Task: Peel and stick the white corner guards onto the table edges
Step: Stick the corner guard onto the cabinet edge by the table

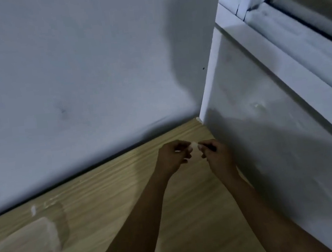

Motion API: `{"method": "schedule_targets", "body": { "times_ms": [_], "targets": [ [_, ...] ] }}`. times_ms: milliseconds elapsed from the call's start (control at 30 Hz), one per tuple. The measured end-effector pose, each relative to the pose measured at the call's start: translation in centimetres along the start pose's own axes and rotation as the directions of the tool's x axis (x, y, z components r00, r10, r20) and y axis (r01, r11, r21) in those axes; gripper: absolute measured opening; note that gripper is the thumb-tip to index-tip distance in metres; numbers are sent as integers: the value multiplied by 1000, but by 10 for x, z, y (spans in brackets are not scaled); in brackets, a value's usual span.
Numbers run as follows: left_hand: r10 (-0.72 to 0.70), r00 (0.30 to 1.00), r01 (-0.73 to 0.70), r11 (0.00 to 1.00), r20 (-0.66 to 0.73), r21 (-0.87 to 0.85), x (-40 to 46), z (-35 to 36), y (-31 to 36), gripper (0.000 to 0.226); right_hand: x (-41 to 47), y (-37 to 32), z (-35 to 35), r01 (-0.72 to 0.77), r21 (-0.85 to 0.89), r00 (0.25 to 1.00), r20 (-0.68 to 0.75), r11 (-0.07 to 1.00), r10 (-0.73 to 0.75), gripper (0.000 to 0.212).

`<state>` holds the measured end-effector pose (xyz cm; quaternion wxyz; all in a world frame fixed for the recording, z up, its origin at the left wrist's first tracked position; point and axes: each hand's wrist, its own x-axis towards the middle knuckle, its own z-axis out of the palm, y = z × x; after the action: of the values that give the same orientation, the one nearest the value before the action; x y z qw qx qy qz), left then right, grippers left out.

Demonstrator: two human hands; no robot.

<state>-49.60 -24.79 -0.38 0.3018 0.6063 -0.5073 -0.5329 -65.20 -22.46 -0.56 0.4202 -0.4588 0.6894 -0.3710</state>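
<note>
Just right of centre in the lower half of the frame, both hands meet above the wooden table (pixel 106 196), near its far right corner. The left hand (pixel 173 158) has its fingers curled, pinching a small white corner guard (pixel 194 145) at its left side; the right hand (pixel 214 153) pinches the same piece from the right, so the guard sits between the two sets of fingertips, held off the table surface. Whether a backing is being pulled away is too blurred to tell. A clear plastic bag (pixel 29 247) lies on the table at lower left. A white wall (pixel 71 74) fills the upper left, and a window frame (pixel 275 39) occupies the upper right.
</note>
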Motion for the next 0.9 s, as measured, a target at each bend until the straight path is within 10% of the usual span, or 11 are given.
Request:
{"method": "schedule_targets", "body": {
  "times_ms": [333,900],
  "targets": [
    [255,966,-217,881,-36,420,132,36,-5,24,128,30,14,-43,-85,978,-206,995,25,9],
    [142,984,-98,933,-105,345,181,46,-18,18,160,48,33,-19,-98,956,-294,995,-11,7]
  ]
}}
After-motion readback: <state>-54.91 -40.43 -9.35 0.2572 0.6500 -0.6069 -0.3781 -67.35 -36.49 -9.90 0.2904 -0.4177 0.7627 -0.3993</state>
